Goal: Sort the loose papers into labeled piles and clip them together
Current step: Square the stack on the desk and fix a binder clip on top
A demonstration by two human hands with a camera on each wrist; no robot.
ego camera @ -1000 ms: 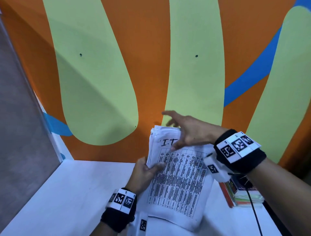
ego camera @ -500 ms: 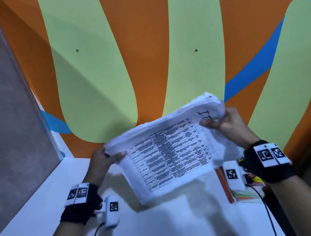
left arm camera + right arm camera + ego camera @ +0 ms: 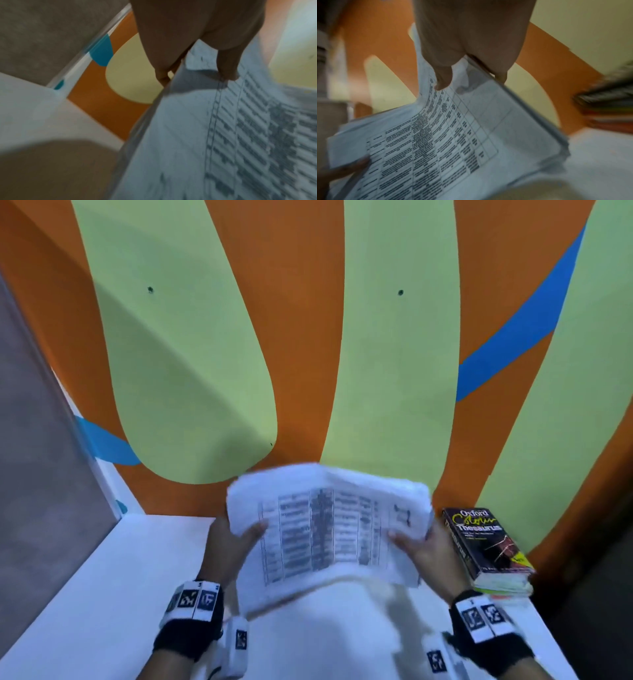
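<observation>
A thick stack of printed papers (image 3: 325, 529) with a table on the top sheet hangs in the air over the white table (image 3: 102, 594), held sideways at both short ends. My left hand (image 3: 236, 539) grips its left end, thumb on top of the top sheet (image 3: 223, 135) and fingers under it. My right hand (image 3: 416, 546) grips the right end the same way, its thumb pressing the printed sheet (image 3: 453, 135). The picture is blurred by motion. No clip is in view.
A black Oxford thesaurus (image 3: 486, 542) lies on a pile of books at the table's right edge, close beside my right hand. The painted orange and green wall (image 3: 308, 337) stands right behind the table. A grey partition (image 3: 41, 474) closes the left side.
The stack has swung from upright to lying sideways and has come down towards the table. My right hand went from the top edge to the right end; my left hand stayed on its end.
</observation>
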